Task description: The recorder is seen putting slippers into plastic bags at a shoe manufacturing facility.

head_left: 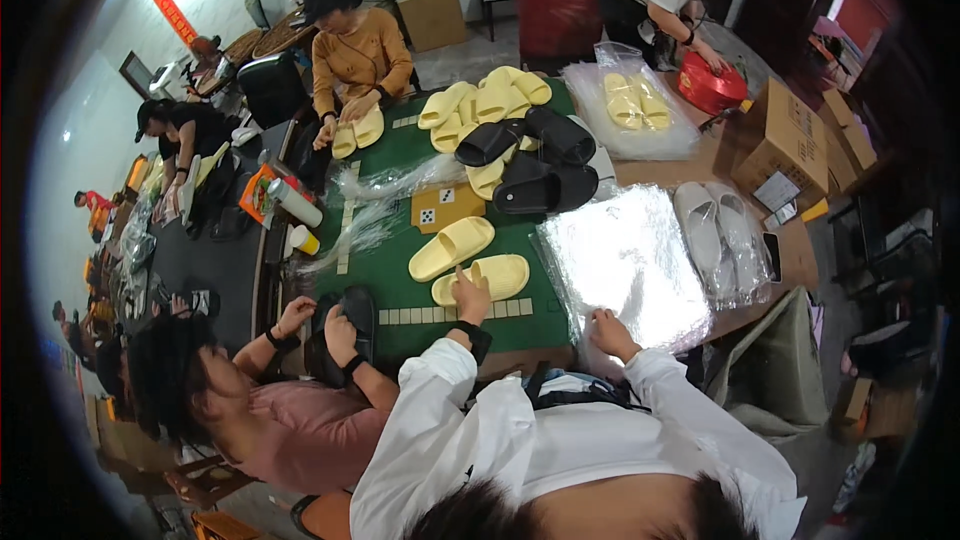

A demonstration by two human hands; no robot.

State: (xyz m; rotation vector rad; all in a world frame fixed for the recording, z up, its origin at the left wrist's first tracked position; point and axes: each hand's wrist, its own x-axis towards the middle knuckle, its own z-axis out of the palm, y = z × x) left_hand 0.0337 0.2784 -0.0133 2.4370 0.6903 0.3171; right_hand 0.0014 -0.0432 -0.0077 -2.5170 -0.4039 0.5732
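My left hand [472, 297], a black band at its wrist, is at the near side of a yellow slipper [508, 276]. One finger points forward over the slipper and the others curl against it. Just beyond lies a second yellow slipper [452, 247], turned the same way on the green table mat [400, 285]. At the near edge of a shiny stack of clear plastic bags [625, 255], my right hand [612, 334] has its fingers bent and pressed on the film. Whether it pinches one bag or several is too small to tell.
Yellow slippers [447, 108] and black slippers [545, 180] are heaped at the far side. Bagged grey slippers [715, 230] lie right of the film. A co-worker in pink [310, 420] handles a black slipper [357, 320] at my left. Cardboard box [785, 145] stands far right.
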